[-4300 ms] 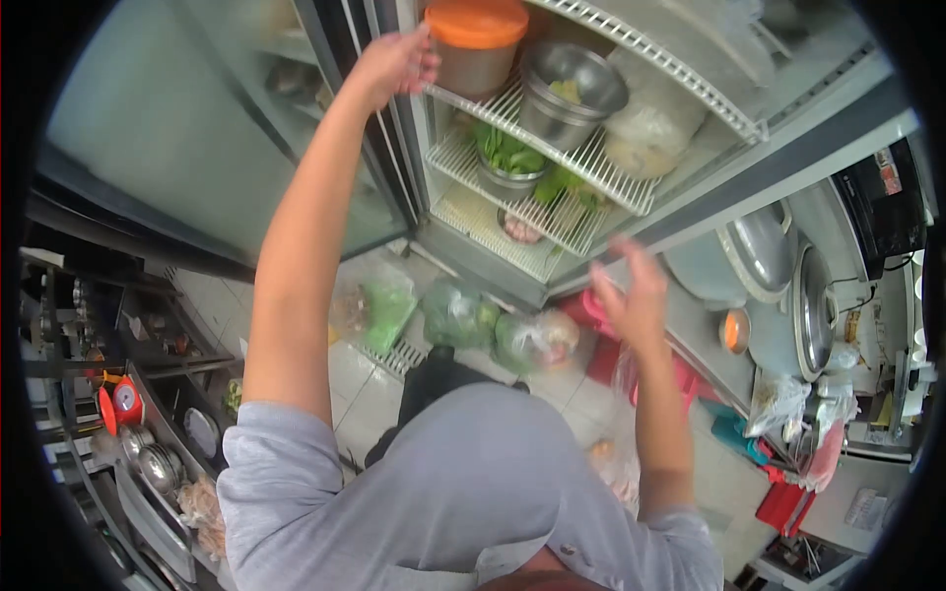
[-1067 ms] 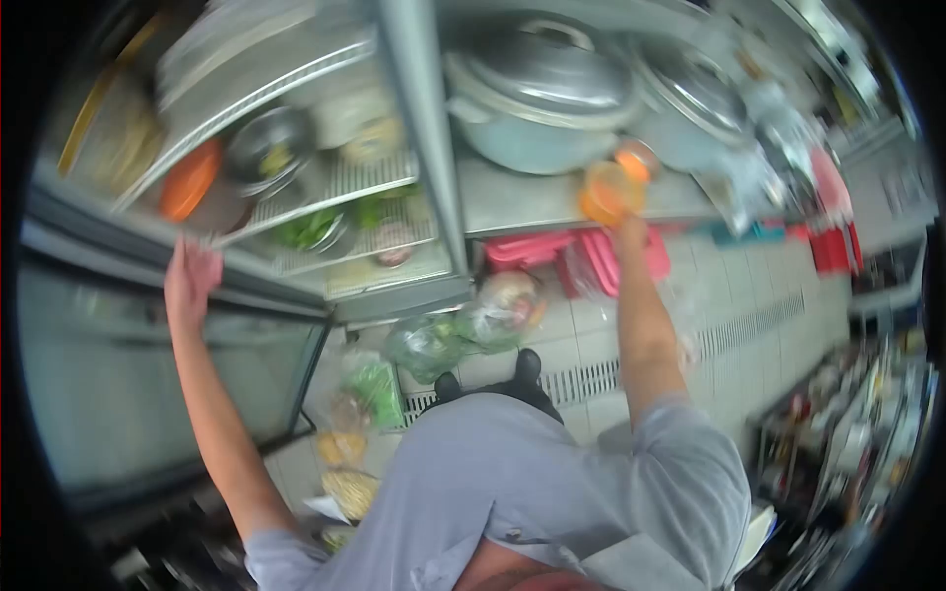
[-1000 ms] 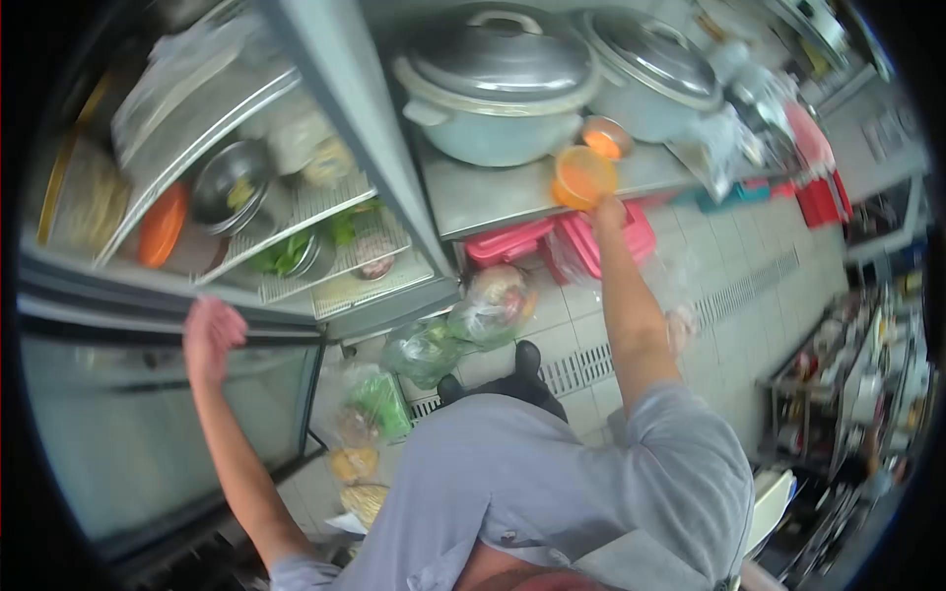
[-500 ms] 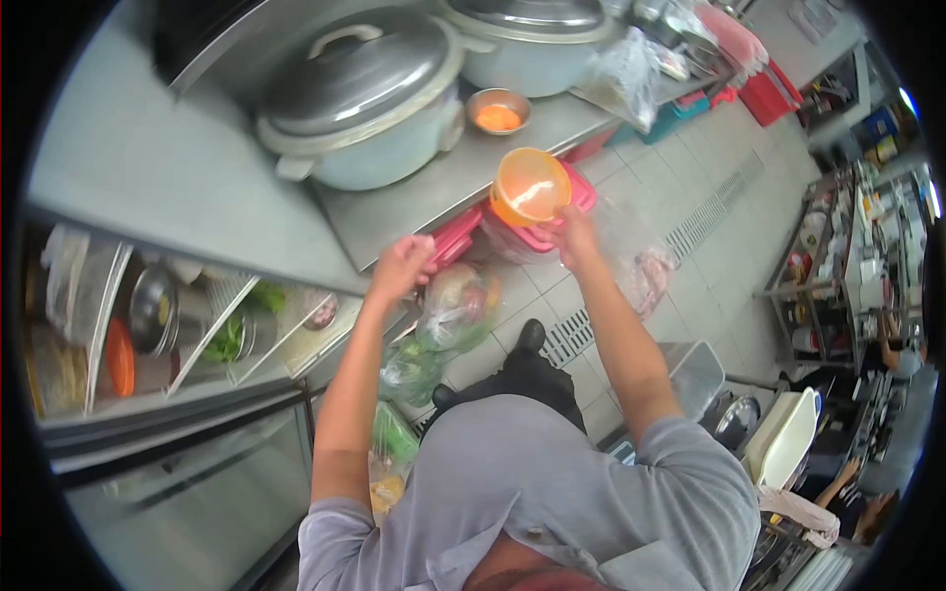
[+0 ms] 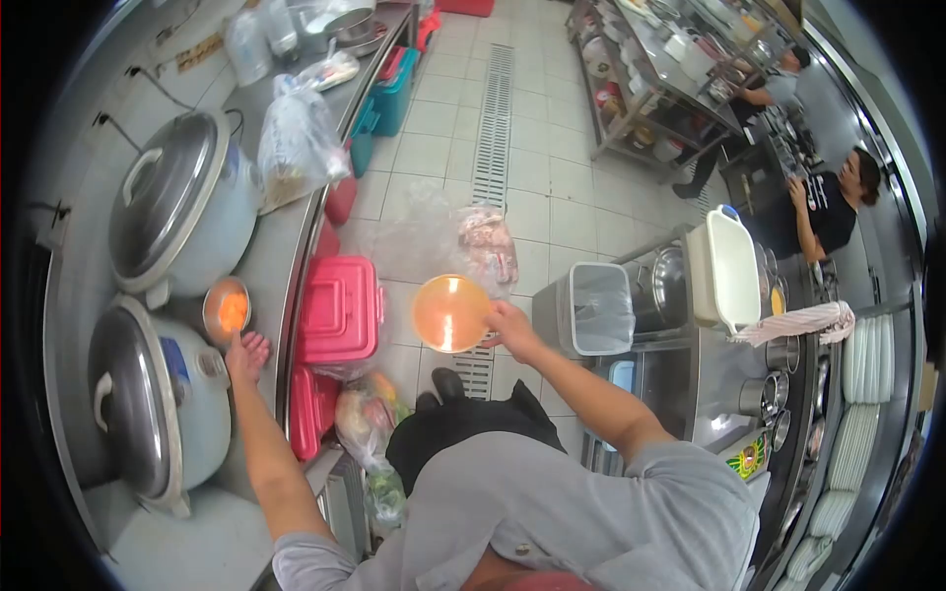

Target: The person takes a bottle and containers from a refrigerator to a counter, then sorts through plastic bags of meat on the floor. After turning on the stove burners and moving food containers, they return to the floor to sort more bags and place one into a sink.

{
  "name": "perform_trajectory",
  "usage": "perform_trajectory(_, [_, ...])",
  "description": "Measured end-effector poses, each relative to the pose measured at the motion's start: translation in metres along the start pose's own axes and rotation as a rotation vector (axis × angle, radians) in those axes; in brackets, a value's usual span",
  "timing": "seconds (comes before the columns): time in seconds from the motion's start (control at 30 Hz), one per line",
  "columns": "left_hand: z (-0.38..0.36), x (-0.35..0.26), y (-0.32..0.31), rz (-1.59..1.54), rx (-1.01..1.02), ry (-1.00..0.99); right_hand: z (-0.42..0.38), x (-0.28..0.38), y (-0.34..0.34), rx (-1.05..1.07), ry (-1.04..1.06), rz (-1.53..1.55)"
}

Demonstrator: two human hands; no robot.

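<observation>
My right hand [image 5: 507,330] grips the rim of an orange round bowl [image 5: 450,313] above the floor. My left hand [image 5: 250,357] is at the steel counter's edge, palm up with fingers apart, right by a small metal bowl [image 5: 215,313]. Orange pieces [image 5: 234,313] lie in that metal bowl. Whether my left fingertips touch it, I cannot tell. Two large lidded pots, one [image 5: 187,207] farther and one [image 5: 143,404] nearer, stand on the counter beside the small bowl.
Red lidded bins [image 5: 338,310], bagged food [image 5: 365,419] and a bag of pinkish pieces [image 5: 488,246] are below the counter on the floor side. A grey bin [image 5: 599,310] stands right, by a steel table [image 5: 719,394]. Two people [image 5: 833,212] work at the back right.
The view has turned toward the right, and the open refrigerator has left it. My left hand has moved to the small metal bowl and opened. The orange bowl is still in my right hand.
</observation>
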State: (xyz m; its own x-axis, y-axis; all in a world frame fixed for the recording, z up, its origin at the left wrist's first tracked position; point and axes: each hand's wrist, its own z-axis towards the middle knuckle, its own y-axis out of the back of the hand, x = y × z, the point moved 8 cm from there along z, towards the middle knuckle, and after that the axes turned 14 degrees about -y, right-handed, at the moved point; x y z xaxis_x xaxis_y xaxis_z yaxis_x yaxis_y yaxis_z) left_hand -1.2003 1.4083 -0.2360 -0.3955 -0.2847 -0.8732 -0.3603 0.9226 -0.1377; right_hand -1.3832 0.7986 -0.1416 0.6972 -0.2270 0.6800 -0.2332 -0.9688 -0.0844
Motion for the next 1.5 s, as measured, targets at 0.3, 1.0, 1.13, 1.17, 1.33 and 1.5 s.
perform_trajectory(0.3, [0.025, 0.002, 0.002, -0.269, -0.127, -0.086, -0.06, 0.005, 0.155, -0.234, 0.04, 0.323])
perform_trajectory(1.0, [-0.12, -0.051, -0.604, 0.284, 0.575, -0.181, 0.04, 0.191, 0.492, -0.413, 0.199, 0.594])
perform_trajectory(1.13, [-0.118, -0.06, -0.736, 0.358, 0.691, -0.212, 0.081, 0.233, 0.544, -0.363, 0.211, 0.602])
perform_trajectory(1.17, [-0.111, -0.061, -0.76, 0.377, 0.71, -0.228, 0.089, 0.246, 0.551, -0.366, 0.19, 0.603])
perform_trajectory(1.33, [-0.092, -0.073, -0.87, 0.369, 0.774, -0.218, 0.137, 0.317, 0.578, -0.343, 0.167, 0.607])
perform_trajectory(1.5, [-0.042, -0.082, -0.942, 0.327, 0.753, -0.231, 0.216, 0.383, 0.581, -0.318, 0.134, 0.517])
